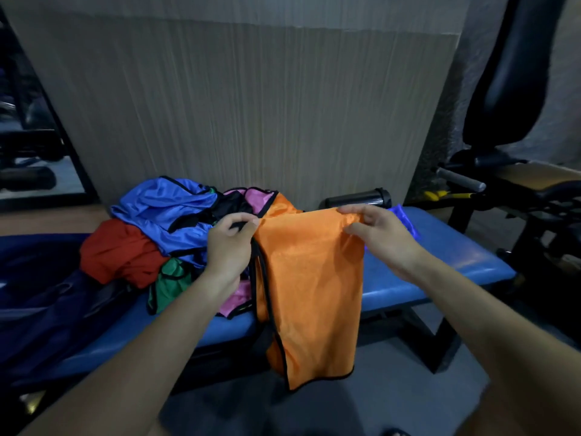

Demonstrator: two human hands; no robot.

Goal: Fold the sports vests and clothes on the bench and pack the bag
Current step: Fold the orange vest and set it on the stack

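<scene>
Both hands' grip pinching orange vest (309, 278) top edge: left hand (231, 243), right hand (382, 239).

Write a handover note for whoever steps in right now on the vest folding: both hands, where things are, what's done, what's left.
Left hand: pinches the top left corner of the orange vest by its black trim.
Right hand: pinches the top right edge of the same vest.
The vest hangs in front of the blue bench, its lower hem below the seat.
The pile of unfolded vests (blue, red, green, pink) lies on the bench to the left. The dark blue bag sits at the far left end.
Done: no folded stack visible.
Left: fold the orange vest, fold the pile, pack the bag.
</scene>
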